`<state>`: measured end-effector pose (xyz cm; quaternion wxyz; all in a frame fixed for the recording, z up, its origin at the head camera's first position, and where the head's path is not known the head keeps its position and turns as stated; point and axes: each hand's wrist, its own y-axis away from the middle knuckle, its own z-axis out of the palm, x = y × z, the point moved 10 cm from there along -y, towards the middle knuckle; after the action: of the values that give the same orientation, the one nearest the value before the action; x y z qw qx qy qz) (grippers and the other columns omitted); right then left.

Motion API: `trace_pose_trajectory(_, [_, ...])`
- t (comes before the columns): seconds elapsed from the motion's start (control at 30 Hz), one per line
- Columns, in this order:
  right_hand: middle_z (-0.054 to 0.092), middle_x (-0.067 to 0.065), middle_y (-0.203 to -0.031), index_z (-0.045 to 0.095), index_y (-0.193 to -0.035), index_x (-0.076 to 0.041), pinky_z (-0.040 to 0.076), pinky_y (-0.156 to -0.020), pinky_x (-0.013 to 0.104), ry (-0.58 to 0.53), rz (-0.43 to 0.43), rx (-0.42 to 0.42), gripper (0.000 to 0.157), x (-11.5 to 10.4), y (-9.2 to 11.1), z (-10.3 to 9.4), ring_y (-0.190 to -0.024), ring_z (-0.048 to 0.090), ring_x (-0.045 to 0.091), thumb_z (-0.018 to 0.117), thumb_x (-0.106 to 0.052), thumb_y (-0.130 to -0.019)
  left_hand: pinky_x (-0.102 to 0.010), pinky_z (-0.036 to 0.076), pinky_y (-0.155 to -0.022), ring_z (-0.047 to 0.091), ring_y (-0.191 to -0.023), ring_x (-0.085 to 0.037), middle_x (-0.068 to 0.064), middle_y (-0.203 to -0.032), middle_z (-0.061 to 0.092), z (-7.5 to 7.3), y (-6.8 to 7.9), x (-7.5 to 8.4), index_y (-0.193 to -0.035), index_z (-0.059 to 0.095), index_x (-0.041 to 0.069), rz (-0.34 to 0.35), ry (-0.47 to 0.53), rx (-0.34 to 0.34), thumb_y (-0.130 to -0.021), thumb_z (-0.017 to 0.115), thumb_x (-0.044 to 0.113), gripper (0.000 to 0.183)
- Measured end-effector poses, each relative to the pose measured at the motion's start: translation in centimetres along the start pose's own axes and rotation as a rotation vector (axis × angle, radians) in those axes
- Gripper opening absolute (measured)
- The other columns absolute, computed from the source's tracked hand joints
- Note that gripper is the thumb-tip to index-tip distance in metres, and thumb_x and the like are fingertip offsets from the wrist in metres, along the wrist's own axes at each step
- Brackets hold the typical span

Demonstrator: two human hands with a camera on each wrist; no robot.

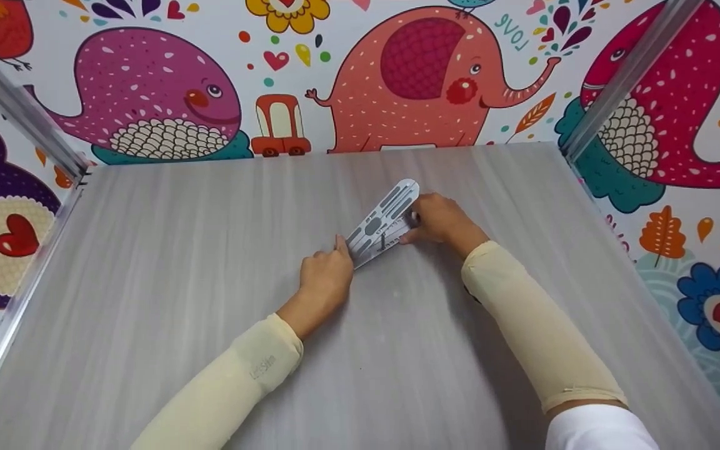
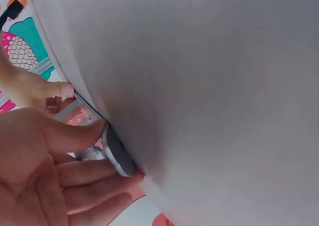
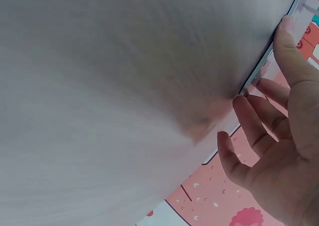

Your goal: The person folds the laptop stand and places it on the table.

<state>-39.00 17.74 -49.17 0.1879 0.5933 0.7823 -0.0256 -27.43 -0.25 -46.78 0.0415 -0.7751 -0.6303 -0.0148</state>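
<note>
The grey slotted 2-leaf device [image 1: 380, 220], its leaves spread in a V, is located at the worktop [image 1: 222, 237], its left end pinched by the left hand [image 1: 327, 275], its right end by the right hand [image 1: 442, 220], facing the printed elephant [image 1: 410, 112].

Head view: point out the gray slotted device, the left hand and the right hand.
Gray slotted device [image 1: 380, 219]: head view, on its slotted upper piece.
Left hand [image 1: 327, 275]: head view, on the back of the hand.
Right hand [image 1: 440, 219]: head view, on the back of the hand.
</note>
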Motion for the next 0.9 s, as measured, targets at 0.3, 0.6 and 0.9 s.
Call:
trace_pose_trajectory(0.3, [0.068,0.006,-0.096,0.073,-0.105,-0.012,0.053,-0.086,0.039,0.081,-0.1,-0.043,0.036,-0.3,1.7,0.1,-0.093,0.059,0.024,0.087,-0.035,-0.081,-0.049,0.06,-0.07,0.073,-0.086,-0.039,-0.025,-0.1,0.074,-0.1,-1.7,-1.6,-0.141,0.054,-0.007,0.165,0.029,0.002,-0.097,0.055,-0.001,0.044])
trace_pose_trajectory(0.6, [0.066,0.004,-0.083,0.073,-0.093,-0.008,0.047,-0.072,0.035,0.1,-0.161,-0.061,0.028,-0.9,3.5,0.2,-0.077,0.056,0.021,0.09,-0.026,-0.078,-0.051,0.058,-0.067,0.071,-0.085,-0.037,-0.016,-0.101,0.075,-0.3,-2.7,-2.3,-0.135,0.061,0.004,0.398,-0.112,0.007,-0.098,0.059,0.005,0.037])
trace_pose_trajectory(0.9, [0.066,0.003,-0.076,0.074,-0.084,-0.006,0.044,-0.063,0.033,0.085,-0.192,-0.054,0.024,-1.0,4.9,0.5,-0.068,0.052,0.017,0.09,-0.022,-0.077,-0.05,0.059,-0.088,0.07,-0.102,-0.032,-0.013,-0.12,0.073,0.9,-4.3,-2.9,-0.148,0.052,0.013,0.365,-0.128,-0.07,-0.102,0.058,0.005,0.048])
